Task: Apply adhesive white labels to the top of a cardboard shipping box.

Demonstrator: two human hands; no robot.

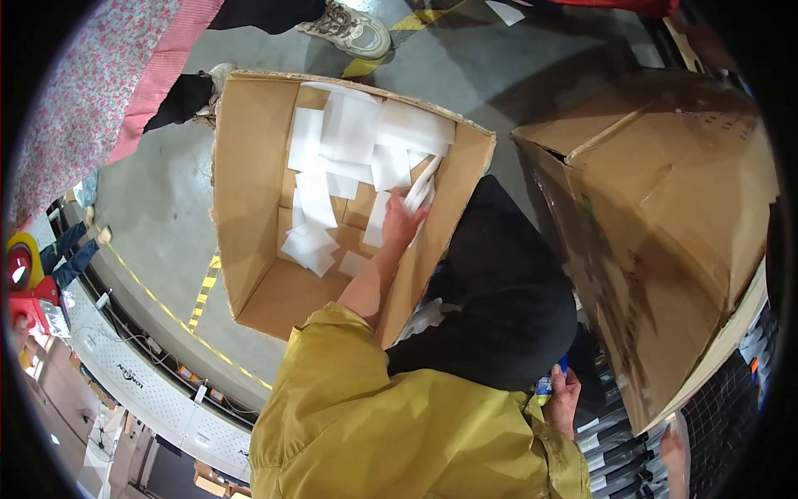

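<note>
An open cardboard box [249, 200] stands on the floor with several loose white sheets [347, 125], which look like thin packing foam, lying inside. My left arm, in a yellow sleeve, reaches down into it. Near the box's right wall, my left hand [405, 220] is closed around a small bunch of white packing sheets [422, 185]. Beside my dark-clad leg, my right hand [564, 401] is closed on a small blue and yellow object [545, 387]. Its kind is not clear, because the fingers hide part of it.
A large brown carton [657, 224] stands at the right, over a roller conveyor [619, 457]. Another person's hand [673, 453] is below it. A person in a floral pink garment [91, 100] is at upper left. A red tape dispenser [41, 308] is at far left.
</note>
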